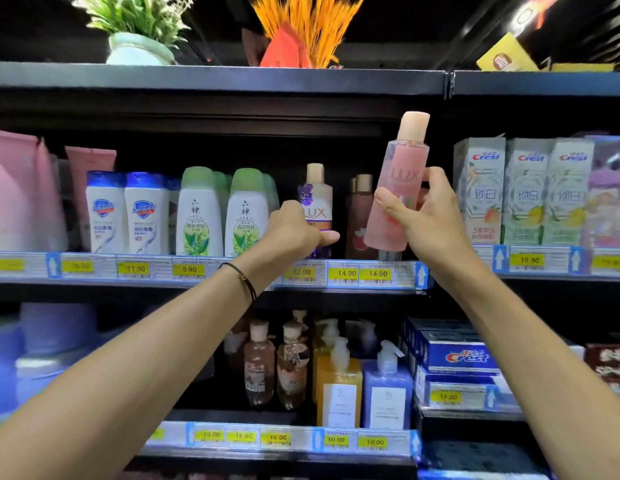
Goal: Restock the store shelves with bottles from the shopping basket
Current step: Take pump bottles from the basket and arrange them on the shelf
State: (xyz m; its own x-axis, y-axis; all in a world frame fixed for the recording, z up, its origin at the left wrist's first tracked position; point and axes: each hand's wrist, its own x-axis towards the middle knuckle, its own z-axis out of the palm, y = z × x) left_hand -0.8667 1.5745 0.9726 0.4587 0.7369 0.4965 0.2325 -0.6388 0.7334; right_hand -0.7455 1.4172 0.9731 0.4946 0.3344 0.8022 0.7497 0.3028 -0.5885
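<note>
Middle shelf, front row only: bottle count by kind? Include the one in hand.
Blue-capped white bottles: 2
Green-capped white bottles: 2
Purple Lux bottle, gripped by left hand: 1
Brown bottle: 1
Pink Lux bottle, in right hand: 1
Total: 7

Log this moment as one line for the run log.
phase: restocking | right hand: holds pink Lux bottle, tilted | left hand: grips purple Lux bottle on middle shelf

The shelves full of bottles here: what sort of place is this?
Most likely the toiletries aisle of a shop. Yellow price tags run along the shelf edges, Crest toothpaste boxes stand in rows, and the right hand holds a pink Lux bottle up to the shelf.
</note>
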